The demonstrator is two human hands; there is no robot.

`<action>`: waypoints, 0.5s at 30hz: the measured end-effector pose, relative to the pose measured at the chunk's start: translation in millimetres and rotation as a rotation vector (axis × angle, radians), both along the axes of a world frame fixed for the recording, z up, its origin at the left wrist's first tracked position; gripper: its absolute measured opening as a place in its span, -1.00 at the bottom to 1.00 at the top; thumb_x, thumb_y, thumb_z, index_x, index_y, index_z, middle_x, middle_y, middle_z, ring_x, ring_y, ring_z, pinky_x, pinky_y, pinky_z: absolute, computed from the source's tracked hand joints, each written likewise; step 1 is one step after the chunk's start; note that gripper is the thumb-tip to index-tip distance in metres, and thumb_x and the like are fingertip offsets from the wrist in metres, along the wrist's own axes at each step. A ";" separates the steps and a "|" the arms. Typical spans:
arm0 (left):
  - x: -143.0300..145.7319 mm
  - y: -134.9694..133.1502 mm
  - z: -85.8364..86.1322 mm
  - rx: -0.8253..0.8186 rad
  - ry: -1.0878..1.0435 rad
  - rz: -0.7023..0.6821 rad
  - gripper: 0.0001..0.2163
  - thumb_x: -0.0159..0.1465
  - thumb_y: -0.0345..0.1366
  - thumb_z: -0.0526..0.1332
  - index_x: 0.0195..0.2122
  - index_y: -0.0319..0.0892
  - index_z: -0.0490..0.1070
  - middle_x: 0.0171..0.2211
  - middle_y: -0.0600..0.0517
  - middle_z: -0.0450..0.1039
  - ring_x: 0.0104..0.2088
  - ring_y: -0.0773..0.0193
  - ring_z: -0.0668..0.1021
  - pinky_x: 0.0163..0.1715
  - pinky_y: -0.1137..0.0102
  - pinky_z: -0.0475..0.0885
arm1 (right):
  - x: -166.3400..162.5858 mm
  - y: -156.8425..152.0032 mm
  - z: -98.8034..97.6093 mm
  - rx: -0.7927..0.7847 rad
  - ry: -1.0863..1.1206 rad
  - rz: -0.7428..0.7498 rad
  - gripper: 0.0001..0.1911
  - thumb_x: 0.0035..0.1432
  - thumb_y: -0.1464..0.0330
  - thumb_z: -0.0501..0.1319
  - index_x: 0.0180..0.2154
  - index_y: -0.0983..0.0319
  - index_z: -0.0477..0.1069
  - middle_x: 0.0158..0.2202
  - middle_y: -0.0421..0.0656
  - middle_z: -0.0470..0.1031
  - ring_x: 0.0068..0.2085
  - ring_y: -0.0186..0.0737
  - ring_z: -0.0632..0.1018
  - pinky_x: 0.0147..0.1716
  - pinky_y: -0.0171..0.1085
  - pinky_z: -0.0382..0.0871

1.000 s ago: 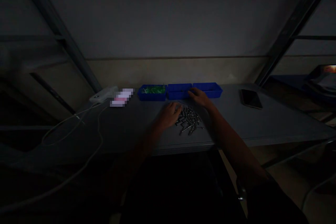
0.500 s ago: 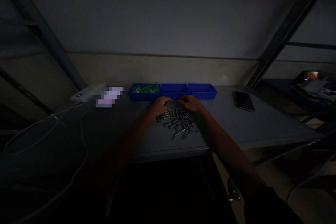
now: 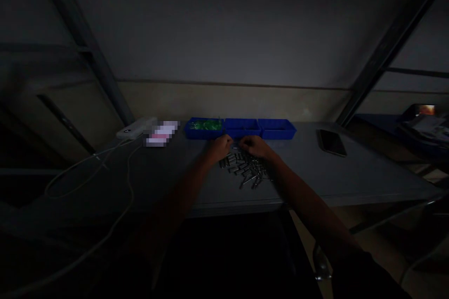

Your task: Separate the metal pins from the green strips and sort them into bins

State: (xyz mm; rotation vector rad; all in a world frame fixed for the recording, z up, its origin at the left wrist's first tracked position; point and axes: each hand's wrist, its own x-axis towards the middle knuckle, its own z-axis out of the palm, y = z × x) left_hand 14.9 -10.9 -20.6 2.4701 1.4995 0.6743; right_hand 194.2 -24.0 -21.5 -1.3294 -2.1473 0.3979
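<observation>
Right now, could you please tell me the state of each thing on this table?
left hand: on the far edge of the metal pieces, grip unclear
right hand: on the same pile, grip unclear
metal pieces: loose heap
left blue bin: holds green items
phone: flat, screen dark

Single view from a camera worn on the person's head, set above and in front of the near edge of the grey rectangular table and facing forward and down across it toward the pale far wall. The table top fills the middle band at moderate distance; both forearms enter from the bottom edge, so the left hand and right hand lie near the centre. The row of blue plastic trays marks the far side. The scene is dim, and no second view shares it.
</observation>
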 end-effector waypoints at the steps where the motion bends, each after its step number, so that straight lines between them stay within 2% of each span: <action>1: -0.2 -1.5 1.7 -0.008 -0.011 0.011 -0.80 0.30 -0.29 0.00 -0.21 -0.18 0.40 -0.23 -0.04 0.52 -0.20 0.26 0.51 -0.23 0.44 0.32 | -0.2 -0.1 -0.2 0.010 0.029 0.010 -0.80 0.07 0.39 0.11 -0.34 0.31 0.49 -0.40 -0.16 0.52 -0.40 -0.32 0.46 -0.39 -0.39 0.24; 6: 3.7 -3.4 5.0 -0.011 -0.032 0.027 -0.78 0.32 -0.27 -0.01 -0.27 -0.20 0.40 -0.28 -0.04 0.52 -0.26 0.26 0.51 -0.26 0.43 0.31 | -1.8 0.5 0.0 0.068 0.156 0.011 -0.81 0.09 0.35 0.12 -0.37 0.31 0.46 -0.44 -0.18 0.49 -0.42 -0.33 0.44 -0.39 -0.37 0.24; 10: 5.1 -3.6 3.8 -0.018 -0.046 -0.028 -0.74 0.33 -0.27 -0.04 -0.38 -0.21 0.38 -0.37 -0.02 0.51 -0.35 0.30 0.51 -0.32 0.46 0.30 | -2.7 -0.7 3.2 0.084 0.165 0.025 -0.79 0.12 0.34 0.09 -0.41 0.30 0.44 -0.48 -0.20 0.46 -0.44 -0.35 0.41 -0.41 -0.39 0.20; 15: 4.2 -7.8 7.6 0.043 -0.211 -0.115 -0.79 0.29 -0.26 0.00 -0.36 -0.20 0.37 -0.46 0.06 0.47 -0.42 0.34 0.48 -0.41 0.50 0.28 | -2.5 -2.9 11.4 0.103 0.181 -0.050 -0.62 0.15 0.20 0.03 -0.60 0.29 0.30 -0.64 -0.28 0.24 -0.55 -0.41 0.24 -0.52 -0.39 0.06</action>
